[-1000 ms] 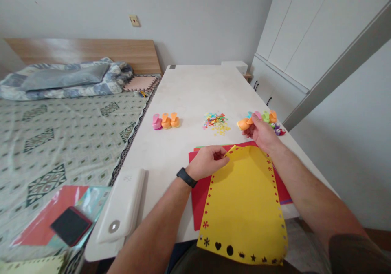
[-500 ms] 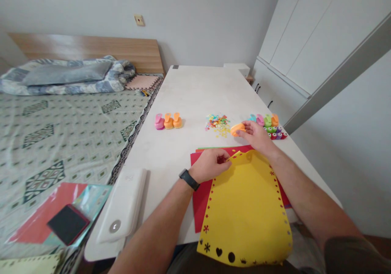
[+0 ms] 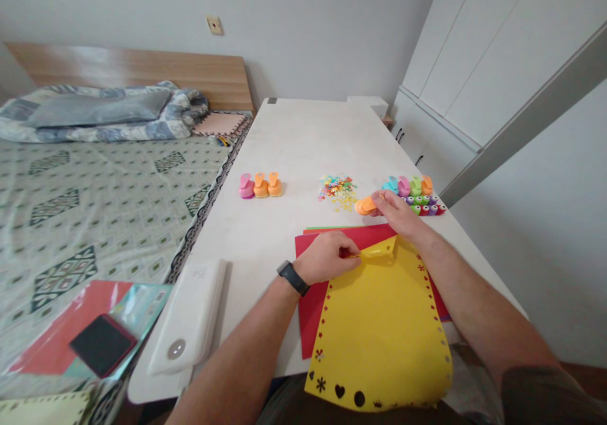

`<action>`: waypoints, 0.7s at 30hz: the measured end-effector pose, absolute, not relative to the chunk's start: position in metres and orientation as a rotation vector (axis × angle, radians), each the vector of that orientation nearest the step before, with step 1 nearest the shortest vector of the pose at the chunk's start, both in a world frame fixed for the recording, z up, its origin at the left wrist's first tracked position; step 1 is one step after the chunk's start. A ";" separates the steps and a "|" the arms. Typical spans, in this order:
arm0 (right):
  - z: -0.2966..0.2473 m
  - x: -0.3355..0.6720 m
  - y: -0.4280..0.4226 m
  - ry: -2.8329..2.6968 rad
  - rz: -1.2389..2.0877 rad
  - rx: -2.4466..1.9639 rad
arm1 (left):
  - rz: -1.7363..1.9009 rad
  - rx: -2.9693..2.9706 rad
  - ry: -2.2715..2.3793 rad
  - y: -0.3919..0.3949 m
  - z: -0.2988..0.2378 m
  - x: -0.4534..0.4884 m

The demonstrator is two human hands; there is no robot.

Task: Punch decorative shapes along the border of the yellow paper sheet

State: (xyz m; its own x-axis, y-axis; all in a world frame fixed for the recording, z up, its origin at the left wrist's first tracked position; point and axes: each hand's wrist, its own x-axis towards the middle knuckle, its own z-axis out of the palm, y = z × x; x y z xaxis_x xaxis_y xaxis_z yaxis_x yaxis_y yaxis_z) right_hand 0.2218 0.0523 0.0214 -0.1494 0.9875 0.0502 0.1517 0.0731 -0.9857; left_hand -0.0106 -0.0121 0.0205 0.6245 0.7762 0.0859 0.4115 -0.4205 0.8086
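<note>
My left hand (image 3: 332, 255) pinches the upper left corner of a yellow sheet of paper (image 3: 379, 330), whose top edge curls up. Small punched shapes run along the sheet's sides and bottom: stars, a heart, an oval, a crown. Just beyond the sheet, my right hand (image 3: 393, 211) grips an orange craft punch (image 3: 366, 206), held above the table. Red paper (image 3: 310, 324) lies beneath the yellow sheet, with other coloured edges showing behind it. Next to the punch is a pile of colourful paper cut-outs (image 3: 337, 186).
One pink and two orange punches (image 3: 260, 186) stand left of the cut-outs. More punches (image 3: 415, 186) sit in rows at right. A white device (image 3: 192, 317) rests on the table's (image 3: 294, 140) left edge. Beside the table, the bed holds a dark flat object (image 3: 103, 345) on packaged paper.
My right hand has turned the orange punch and shifted it slightly left and down. The yellow sheet's top edge has folded over more; my left hand has barely moved.
</note>
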 end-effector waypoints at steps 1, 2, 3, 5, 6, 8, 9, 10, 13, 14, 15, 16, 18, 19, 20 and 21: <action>0.021 0.222 0.055 -1.425 1.156 -1.195 | 0.587 2.050 0.932 -0.012 0.020 -0.011; 0.020 0.223 0.057 -1.392 1.147 -1.192 | 0.590 2.046 0.936 -0.012 0.020 -0.011; 0.019 0.224 0.058 -1.364 1.144 -1.193 | 0.593 2.043 0.940 -0.012 0.019 -0.011; 0.019 0.225 0.060 -1.331 1.136 -1.206 | 0.600 2.035 0.949 -0.012 0.019 -0.011; 0.019 0.225 0.060 -1.323 1.132 -1.217 | 0.602 2.029 0.953 -0.012 0.019 -0.011; 0.019 0.225 0.061 -1.302 1.135 -1.236 | 0.599 2.014 0.956 -0.012 0.019 -0.011; 0.019 0.224 0.061 -1.282 1.145 -1.240 | 0.598 2.005 0.960 -0.012 0.019 -0.011; 0.020 0.224 0.062 -1.261 1.160 -1.241 | 0.599 1.998 0.964 -0.012 0.019 -0.011; 0.020 0.224 0.064 -1.195 1.194 -1.219 | 0.611 1.995 0.973 -0.012 0.019 -0.011; 0.021 0.225 0.065 -1.181 1.201 -1.208 | 0.618 1.999 0.978 -0.012 0.019 -0.011; 0.021 0.225 0.065 -1.168 1.205 -1.196 | 0.623 2.001 0.985 -0.012 0.019 -0.011; 0.022 0.225 0.065 -1.154 1.211 -1.185 | 0.629 2.001 0.993 -0.012 0.019 -0.011; 0.025 0.226 0.065 -1.122 1.237 -1.156 | 0.642 1.994 1.008 -0.011 0.018 -0.011; 0.027 0.226 0.065 -1.104 1.255 -1.141 | 0.647 1.989 1.010 -0.011 0.017 -0.011; 0.029 0.226 0.065 -1.084 1.276 -1.131 | 0.653 1.983 1.009 -0.011 0.017 -0.011; 0.031 0.226 0.065 -1.065 1.299 -1.124 | 0.656 1.979 1.007 -0.011 0.016 -0.011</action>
